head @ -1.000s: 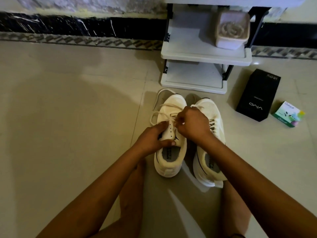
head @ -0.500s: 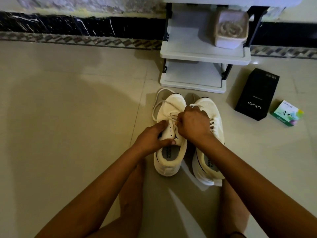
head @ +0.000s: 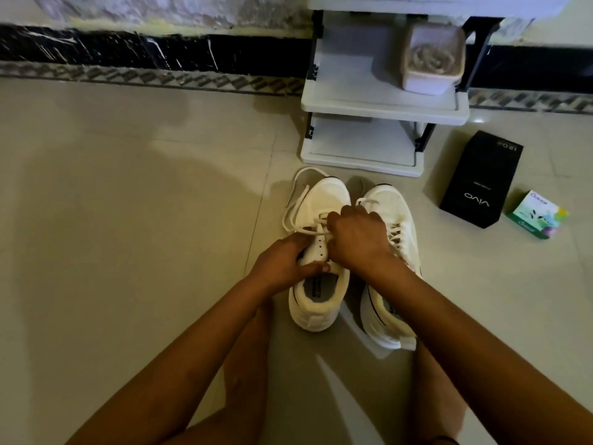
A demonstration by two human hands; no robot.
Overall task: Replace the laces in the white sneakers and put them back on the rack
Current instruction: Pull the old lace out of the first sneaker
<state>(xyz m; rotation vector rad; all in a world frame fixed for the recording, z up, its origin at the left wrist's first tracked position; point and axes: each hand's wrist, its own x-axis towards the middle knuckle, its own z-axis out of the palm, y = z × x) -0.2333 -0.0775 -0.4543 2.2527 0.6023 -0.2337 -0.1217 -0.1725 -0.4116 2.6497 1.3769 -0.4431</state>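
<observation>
Lace pinched in right hand above sneaker gripped by left hand.

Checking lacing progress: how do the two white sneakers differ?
On the left sneaker, upper eyelets are bare and lace trails loose; the right sneaker shows crisscrossed lacing. The left hand and right hand work on the left sneaker; neither grips the right. Both white, toes toward the rack.
</observation>
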